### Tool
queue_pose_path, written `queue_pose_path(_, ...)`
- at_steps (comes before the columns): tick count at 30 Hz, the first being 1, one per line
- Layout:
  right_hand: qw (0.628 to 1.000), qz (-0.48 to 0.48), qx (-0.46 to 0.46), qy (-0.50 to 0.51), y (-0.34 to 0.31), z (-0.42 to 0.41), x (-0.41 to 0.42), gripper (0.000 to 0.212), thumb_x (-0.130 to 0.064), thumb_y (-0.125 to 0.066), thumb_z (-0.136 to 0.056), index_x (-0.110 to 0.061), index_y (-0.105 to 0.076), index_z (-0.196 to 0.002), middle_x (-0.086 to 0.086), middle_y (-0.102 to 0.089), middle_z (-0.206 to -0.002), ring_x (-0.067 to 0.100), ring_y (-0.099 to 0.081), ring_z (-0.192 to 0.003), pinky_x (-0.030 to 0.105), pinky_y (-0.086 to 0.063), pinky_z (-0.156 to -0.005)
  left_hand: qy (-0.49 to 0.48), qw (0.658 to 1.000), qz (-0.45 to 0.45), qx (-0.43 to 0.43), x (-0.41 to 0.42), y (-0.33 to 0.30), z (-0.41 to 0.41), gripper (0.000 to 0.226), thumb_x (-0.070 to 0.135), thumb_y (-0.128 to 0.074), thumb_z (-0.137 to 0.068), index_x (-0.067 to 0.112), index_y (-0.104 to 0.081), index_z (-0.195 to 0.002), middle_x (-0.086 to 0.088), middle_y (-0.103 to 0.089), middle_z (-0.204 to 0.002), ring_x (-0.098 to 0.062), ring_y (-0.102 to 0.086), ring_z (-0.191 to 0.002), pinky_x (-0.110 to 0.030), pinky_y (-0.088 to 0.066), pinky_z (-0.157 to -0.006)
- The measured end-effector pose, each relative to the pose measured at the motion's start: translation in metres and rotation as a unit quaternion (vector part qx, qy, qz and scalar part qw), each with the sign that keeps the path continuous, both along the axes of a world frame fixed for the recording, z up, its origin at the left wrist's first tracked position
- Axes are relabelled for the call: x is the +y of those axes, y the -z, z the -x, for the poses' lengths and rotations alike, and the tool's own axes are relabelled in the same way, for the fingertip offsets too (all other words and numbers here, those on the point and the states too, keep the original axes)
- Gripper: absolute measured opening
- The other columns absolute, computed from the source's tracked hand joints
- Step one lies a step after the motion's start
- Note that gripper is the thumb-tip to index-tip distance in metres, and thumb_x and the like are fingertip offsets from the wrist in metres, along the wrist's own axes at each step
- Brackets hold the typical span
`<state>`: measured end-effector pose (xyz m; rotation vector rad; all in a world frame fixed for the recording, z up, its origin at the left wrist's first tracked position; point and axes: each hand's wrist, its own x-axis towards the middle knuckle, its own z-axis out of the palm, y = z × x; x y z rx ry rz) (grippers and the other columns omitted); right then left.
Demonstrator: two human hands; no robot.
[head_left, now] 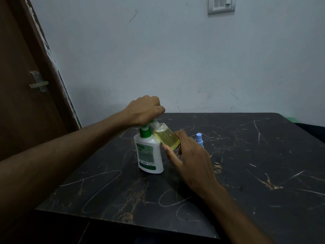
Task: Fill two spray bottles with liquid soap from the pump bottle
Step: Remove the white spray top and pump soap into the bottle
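A: While the left hand (144, 110) presses the pump bottle (149, 154) on the tabletop (246, 164), why tilt the spray bottle (166, 137)?

B: The right hand's (190, 155) fingers (169, 152) pinch it, mouth under the nozzle, probably to catch soap.

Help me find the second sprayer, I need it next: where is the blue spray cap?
In the head view, the blue spray cap stands on the dark table, just behind the right hand.

Glossy marble-look table (246, 155); clear, probably plastic spray bottle (167, 137).
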<state>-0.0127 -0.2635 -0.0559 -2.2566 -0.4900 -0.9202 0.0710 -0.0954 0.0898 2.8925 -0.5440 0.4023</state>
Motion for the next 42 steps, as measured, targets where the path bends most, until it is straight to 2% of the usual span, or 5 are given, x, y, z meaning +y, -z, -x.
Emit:
queue_pose_path(8,1.000,-0.003,0.003,0.000,-0.002,0.001,0.000,0.041,-0.061,-0.046,-0.100,-0.026,-0.054,-0.120,-0.016,-0.052,-0.086,0.002,-0.050,-0.071,0.012,-0.035,-0.058,-0.014,0.999,-0.032,-0.016,0.001,-0.006,-0.001,0.031,0.044,-0.037,-0.080,0.017,-0.037,-0.066,-0.008,-0.055,-0.078,-0.026,-0.045,-0.071,-0.040,-0.034,-0.064)
queue_pose_path(21,1.000,0.007,0.011,-0.004,-0.002,0.000,0.000,0.039,-0.059,-0.050,-0.101,-0.025,-0.055,-0.120,-0.013,-0.057,-0.088,0.002,-0.052,-0.074,0.010,-0.033,-0.060,-0.005,1.000,-0.015,-0.004,-0.001,-0.006,0.003,0.031,0.043,-0.037,-0.082,0.018,-0.036,-0.064,-0.002,-0.048,-0.072,-0.024,-0.041,-0.067,-0.039,-0.031,-0.062)
queue_pose_path(32,1.000,0.004,0.004,0.001,-0.001,0.001,0.000,0.036,-0.059,-0.048,-0.101,-0.027,-0.054,-0.117,-0.016,-0.053,-0.084,0.002,-0.049,-0.070,0.011,-0.034,-0.058,-0.019,1.000,-0.019,-0.015,-0.001,-0.008,0.006,0.034,0.032,-0.047,-0.102,0.015,-0.045,-0.073,-0.008,-0.058,-0.088,-0.024,-0.046,-0.075,-0.039,-0.034,-0.066)
queue_pose_path(38,1.000,-0.002,0.000,-0.001,-0.001,0.001,0.000,0.036,-0.059,-0.045,-0.101,-0.027,-0.053,-0.115,-0.017,-0.050,-0.083,0.001,-0.047,-0.069,0.015,-0.037,-0.057,-0.018,0.999,-0.022,-0.022,-0.002,-0.002,0.007,0.040,0.030,-0.049,-0.102,0.019,-0.037,-0.066,0.000,-0.047,-0.072,-0.022,-0.042,-0.067,-0.038,-0.028,-0.061)
queue_pose_path(42,1.000,0.001,0.001,0.001,-0.002,0.003,0.000,0.038,-0.059,-0.047,-0.100,-0.026,-0.054,-0.117,-0.017,-0.049,-0.083,0.000,-0.045,-0.068,0.010,-0.030,-0.056,-0.026,0.999,-0.028,-0.032,-0.001,-0.008,0.007,0.036,0.032,-0.049,-0.102,0.018,-0.042,-0.069,-0.002,-0.054,-0.080,-0.022,-0.046,-0.070,-0.037,-0.031,-0.063)
